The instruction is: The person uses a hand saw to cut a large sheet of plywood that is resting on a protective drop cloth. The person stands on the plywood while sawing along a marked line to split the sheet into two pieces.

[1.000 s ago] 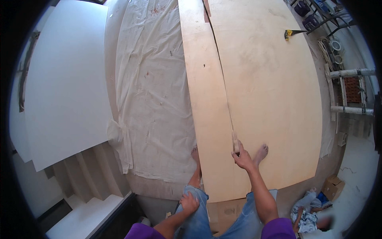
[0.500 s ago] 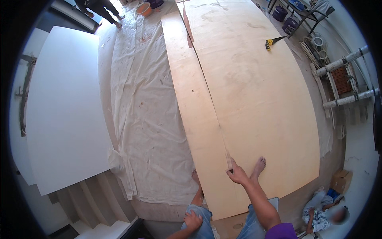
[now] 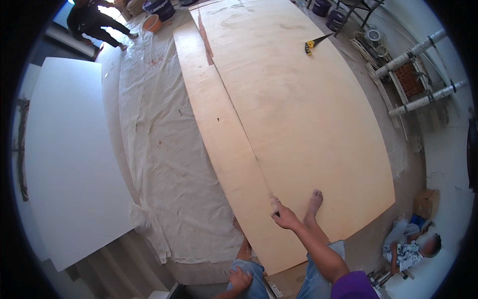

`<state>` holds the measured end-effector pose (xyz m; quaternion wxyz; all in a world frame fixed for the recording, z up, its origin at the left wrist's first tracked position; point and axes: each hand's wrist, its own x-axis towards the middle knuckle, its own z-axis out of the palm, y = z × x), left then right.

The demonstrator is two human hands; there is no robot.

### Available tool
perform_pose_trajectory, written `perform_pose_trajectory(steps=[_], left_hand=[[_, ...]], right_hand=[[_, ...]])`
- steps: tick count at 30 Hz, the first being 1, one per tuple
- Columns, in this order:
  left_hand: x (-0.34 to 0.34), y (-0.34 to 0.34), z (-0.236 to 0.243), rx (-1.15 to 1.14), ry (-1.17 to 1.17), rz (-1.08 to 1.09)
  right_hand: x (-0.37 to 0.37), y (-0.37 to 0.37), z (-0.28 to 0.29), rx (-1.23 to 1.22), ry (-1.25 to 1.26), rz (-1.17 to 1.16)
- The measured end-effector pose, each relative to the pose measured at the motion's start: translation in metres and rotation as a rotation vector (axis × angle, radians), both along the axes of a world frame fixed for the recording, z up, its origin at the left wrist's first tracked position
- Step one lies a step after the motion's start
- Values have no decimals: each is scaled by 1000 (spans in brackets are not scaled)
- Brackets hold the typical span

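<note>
My right hand [image 3: 286, 217] is closed round a narrow, pale tool with a dark end [image 3: 274, 204]; its exact kind is not clear. It meets a long straight cut in a large plywood sheet [image 3: 323, 134]. Left of that line lies a long plywood strip [image 3: 209, 129], parted from the sheet by a dark gap farther up. My left hand [image 3: 240, 279] lies on my left knee, fingers laid over the blue jeans. My bare right foot [image 3: 315, 200] stands on the sheet. A yellow and black handsaw [image 3: 311, 45] lies on its far part.
A creased drop cloth [image 3: 174, 189] covers the floor to the left, beside a white panel [image 3: 74, 159]. A person [image 3: 411, 244] sits low at the right; another [image 3: 97, 22] stands far left near an orange bucket [image 3: 151, 23]. A pole ladder [image 3: 413, 74] stands at the right wall.
The view has shifted, so the sheet appears farther left and the standing person shows more. My right hand still grips the tool at the cut; my left hand stays on the knee.
</note>
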<state>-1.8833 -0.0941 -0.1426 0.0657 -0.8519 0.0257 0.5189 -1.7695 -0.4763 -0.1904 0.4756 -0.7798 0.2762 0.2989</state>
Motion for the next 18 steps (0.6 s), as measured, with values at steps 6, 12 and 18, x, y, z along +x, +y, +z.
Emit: perform_pose_trajectory(steps=[6,12,18], left_hand=[[-3,5,-5,1,-59,-23],[7,0,-1,-33,-56,-19],[3,13,-9,-48,-188,-90]], right_hand=[[3,2,0,14,-4,3],[8,-3,12,15,25,21],[19,-4,10,15,-40,30]])
